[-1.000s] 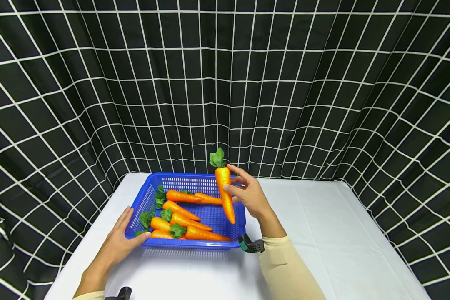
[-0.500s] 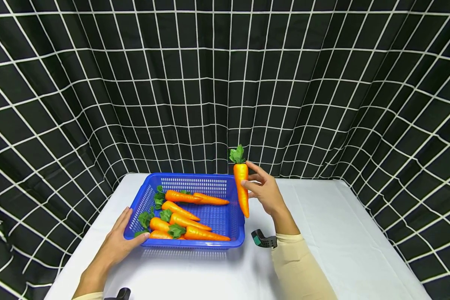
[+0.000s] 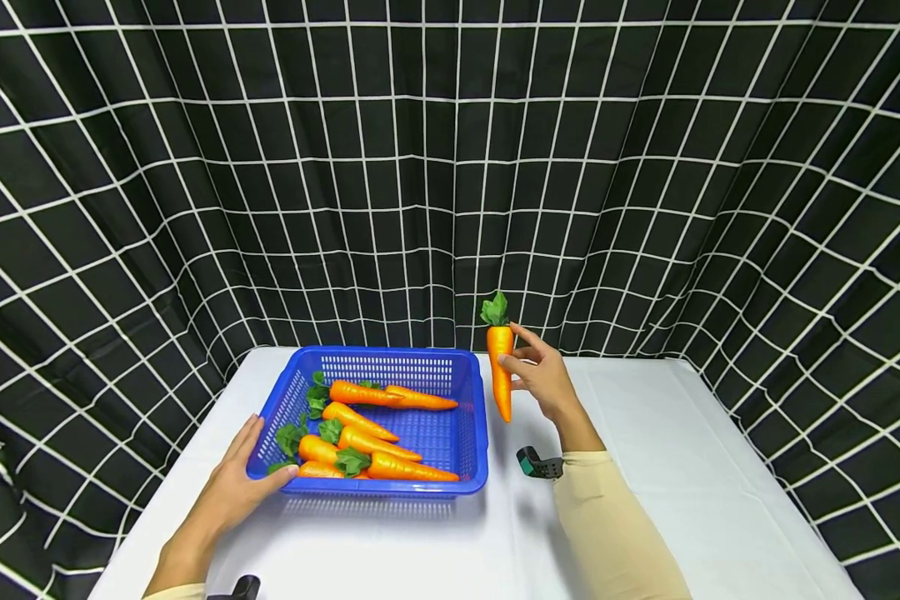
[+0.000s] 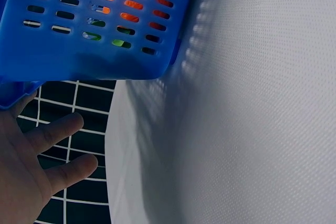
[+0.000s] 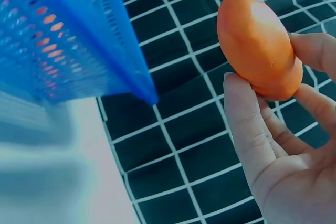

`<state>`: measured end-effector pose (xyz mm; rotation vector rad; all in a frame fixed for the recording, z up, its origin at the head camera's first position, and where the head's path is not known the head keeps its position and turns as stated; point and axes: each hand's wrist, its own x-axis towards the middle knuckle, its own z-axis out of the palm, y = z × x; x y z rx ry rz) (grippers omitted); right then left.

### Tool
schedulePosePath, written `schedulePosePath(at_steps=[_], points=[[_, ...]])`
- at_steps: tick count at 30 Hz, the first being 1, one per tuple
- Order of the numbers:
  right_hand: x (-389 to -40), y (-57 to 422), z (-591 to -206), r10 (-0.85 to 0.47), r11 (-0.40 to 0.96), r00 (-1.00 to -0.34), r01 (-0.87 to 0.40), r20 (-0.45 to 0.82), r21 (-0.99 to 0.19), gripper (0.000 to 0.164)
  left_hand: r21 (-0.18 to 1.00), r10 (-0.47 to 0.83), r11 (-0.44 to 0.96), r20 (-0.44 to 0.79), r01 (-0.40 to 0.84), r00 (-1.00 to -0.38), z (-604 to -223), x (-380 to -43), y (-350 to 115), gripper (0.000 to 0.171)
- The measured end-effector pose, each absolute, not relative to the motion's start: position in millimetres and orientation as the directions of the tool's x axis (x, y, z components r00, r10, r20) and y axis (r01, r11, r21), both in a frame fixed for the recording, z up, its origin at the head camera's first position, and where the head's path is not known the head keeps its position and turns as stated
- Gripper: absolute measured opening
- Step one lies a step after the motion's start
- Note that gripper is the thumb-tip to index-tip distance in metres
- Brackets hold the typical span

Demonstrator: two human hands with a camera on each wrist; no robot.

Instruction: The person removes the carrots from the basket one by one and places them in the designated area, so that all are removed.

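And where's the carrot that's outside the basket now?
In the head view, that carrot is just right of the blue basket, pinched in the right hand.

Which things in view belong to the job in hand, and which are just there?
Seemingly part of the job:
orange carrot, held in the right hand
blue basket, touched by the left hand
other carrots, in the basket

Seemingly just surroundings:
white table
black checked cloth
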<state>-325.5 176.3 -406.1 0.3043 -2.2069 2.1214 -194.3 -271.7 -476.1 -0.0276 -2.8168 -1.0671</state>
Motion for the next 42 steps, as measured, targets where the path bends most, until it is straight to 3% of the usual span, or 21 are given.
schedulePosePath(at_steps=[42], points=[[-366.2,182.0,-477.2,0.005,0.136,-1.0,0.026,-0.025,-0.99,0.064,0.645,-0.03,0.761,0.148,0.073,-0.989,-478.7,-194.6,-272.9,0.103]])
